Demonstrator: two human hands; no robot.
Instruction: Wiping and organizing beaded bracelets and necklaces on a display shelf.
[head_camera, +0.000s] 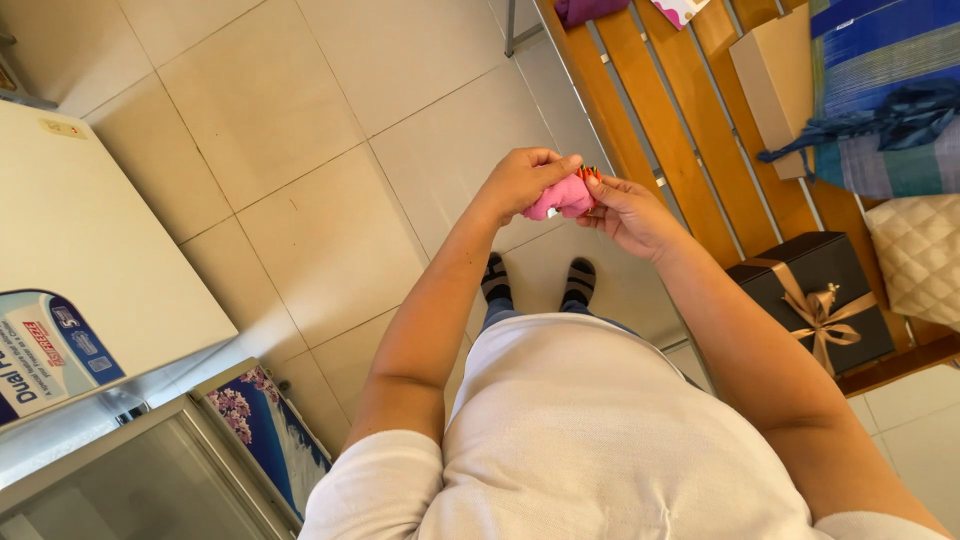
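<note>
I stand on a tiled floor and look straight down past my white shirt. Both hands meet in front of me over a small pink cloth item (562, 198) with a bit of orange and black at its right end. My left hand (524, 182) is closed around its left side. My right hand (632, 213) pinches its right end with the fingertips. My feet in striped socks (580, 281) show on the tiles below the hands.
A wooden slatted bench (662, 120) runs along the right, carrying a black gift box with a gold ribbon (815, 298), a cardboard box (775, 80), folded blue fabric (880, 90) and a quilted cushion (922, 255). A white appliance (90, 260) stands at the left.
</note>
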